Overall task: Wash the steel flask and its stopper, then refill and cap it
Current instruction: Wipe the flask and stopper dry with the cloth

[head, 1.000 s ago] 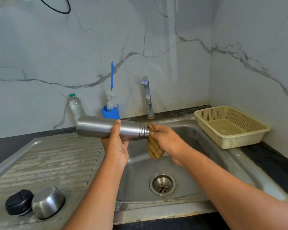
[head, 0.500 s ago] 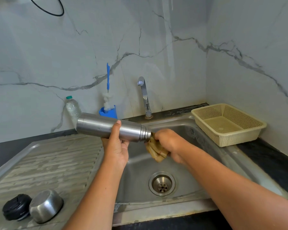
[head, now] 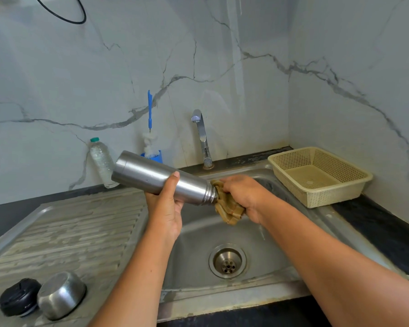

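Note:
My left hand [head: 166, 208] grips the steel flask [head: 149, 175] around its middle and holds it over the sink, tilted with its open threaded mouth down to the right. My right hand [head: 243, 194] holds a tan scrub cloth [head: 228, 208] bunched against the flask's mouth. The black stopper [head: 19, 297] and the steel cup lid [head: 60, 295], upside down, lie side by side on the drainboard at the front left.
The sink basin [head: 198, 244] with its drain [head: 227, 261] lies below my hands, and the tap [head: 202, 138] stands behind it, off. A blue holder with a bottle brush [head: 150, 142] and a plastic water bottle [head: 100, 161] stand by the wall. A beige basket [head: 316, 178] sits at the right.
The flask has tilted, its base rising and its mouth dipping to the right. My right hand has turned with the cloth at the mouth.

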Action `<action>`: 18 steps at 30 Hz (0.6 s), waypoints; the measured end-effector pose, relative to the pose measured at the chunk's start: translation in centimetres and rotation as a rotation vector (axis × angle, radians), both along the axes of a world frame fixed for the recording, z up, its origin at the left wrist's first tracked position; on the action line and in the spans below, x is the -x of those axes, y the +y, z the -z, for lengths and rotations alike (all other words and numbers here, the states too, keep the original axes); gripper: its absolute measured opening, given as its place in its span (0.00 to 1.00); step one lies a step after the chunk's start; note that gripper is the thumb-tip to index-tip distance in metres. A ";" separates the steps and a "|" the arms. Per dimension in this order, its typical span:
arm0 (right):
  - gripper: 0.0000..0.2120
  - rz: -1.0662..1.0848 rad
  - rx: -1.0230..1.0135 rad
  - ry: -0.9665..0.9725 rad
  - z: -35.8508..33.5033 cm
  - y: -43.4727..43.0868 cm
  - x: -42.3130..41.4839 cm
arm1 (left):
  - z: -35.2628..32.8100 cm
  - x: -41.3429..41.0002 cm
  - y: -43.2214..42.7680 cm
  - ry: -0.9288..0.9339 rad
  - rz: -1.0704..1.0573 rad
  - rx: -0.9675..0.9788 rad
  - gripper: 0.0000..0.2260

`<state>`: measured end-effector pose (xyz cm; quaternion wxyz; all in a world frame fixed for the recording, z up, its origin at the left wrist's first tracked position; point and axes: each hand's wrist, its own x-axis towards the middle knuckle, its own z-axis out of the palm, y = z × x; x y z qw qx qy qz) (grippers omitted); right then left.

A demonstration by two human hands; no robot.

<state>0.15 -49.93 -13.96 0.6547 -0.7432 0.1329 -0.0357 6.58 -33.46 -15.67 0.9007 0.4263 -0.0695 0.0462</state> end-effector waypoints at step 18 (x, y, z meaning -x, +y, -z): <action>0.17 0.132 -0.685 -0.050 0.0 -1.8 -0.7 | -0.1 -0.6 1.0 0.043 -0.085 0.031 0.22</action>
